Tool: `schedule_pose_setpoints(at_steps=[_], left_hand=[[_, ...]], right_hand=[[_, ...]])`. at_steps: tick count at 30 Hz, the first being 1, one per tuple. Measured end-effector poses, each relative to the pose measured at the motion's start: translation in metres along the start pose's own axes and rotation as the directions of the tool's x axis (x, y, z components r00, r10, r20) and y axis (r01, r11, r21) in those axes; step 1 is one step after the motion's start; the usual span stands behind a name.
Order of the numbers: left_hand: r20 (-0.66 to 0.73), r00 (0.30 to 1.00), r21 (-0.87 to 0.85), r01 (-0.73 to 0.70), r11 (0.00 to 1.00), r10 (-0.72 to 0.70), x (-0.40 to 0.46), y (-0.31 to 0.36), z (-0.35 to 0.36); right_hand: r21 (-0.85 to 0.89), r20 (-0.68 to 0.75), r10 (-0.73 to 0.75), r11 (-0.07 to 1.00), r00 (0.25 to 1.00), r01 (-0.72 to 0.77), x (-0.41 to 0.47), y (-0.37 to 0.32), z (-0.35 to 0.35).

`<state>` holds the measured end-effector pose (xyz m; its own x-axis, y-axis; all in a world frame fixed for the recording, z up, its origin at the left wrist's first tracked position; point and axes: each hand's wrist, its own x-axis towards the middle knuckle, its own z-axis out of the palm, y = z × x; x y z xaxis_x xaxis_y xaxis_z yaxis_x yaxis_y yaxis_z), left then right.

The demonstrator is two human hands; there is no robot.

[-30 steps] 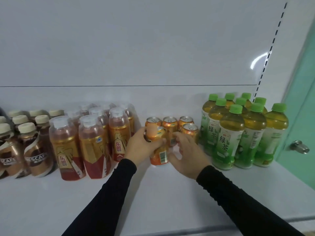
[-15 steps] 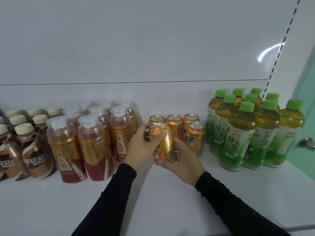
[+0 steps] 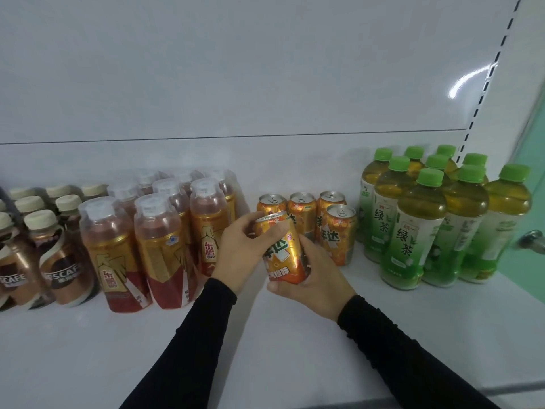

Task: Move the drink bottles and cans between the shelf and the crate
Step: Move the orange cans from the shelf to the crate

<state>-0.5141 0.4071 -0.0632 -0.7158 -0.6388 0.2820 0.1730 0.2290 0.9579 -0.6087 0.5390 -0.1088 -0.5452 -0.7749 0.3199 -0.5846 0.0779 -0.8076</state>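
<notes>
An orange soda can (image 3: 284,255) is held tilted just above the white shelf (image 3: 265,349), in front of several more orange cans (image 3: 336,234) standing at the back. My left hand (image 3: 241,249) grips its top rim and upper side. My right hand (image 3: 312,278) cups it from below and from the right. Both hands are shut on this one can. No crate is in view.
Left of the cans stand several amber energy-drink bottles (image 3: 159,249) and brown coffee bottles (image 3: 62,261). Green-capped tea bottles (image 3: 413,228) fill the right end, next to a green door with a metal knob (image 3: 533,240). The shelf's back wall rises behind.
The can has been lifted off the shelf, tipped to the left and drawn slightly toward me. My right hand has slid from the can's side to under its base.
</notes>
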Motion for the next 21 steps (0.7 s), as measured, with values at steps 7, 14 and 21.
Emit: schedule_pose_setpoints(at_steps=[7,14,21], left_hand=[[0.059,0.997,-0.064,0.043,0.997,-0.039,-0.0002,0.0017,-0.0001],[0.133,0.986,-0.164,0.124,0.979,-0.103,-0.0009,0.0050,-0.0003],[0.006,0.999,-0.154,0.046,0.987,-0.046,-0.0012,0.0012,0.0030]], right_hand=[[0.212,-0.014,0.060,0.976,0.998,-0.055,-0.0044,0.0006,-0.0084],[0.337,0.057,0.071,0.938,0.996,-0.086,-0.0030,0.0001,-0.0079],[0.087,-0.011,0.032,0.996,0.999,-0.031,-0.0024,-0.0028,-0.0050]])
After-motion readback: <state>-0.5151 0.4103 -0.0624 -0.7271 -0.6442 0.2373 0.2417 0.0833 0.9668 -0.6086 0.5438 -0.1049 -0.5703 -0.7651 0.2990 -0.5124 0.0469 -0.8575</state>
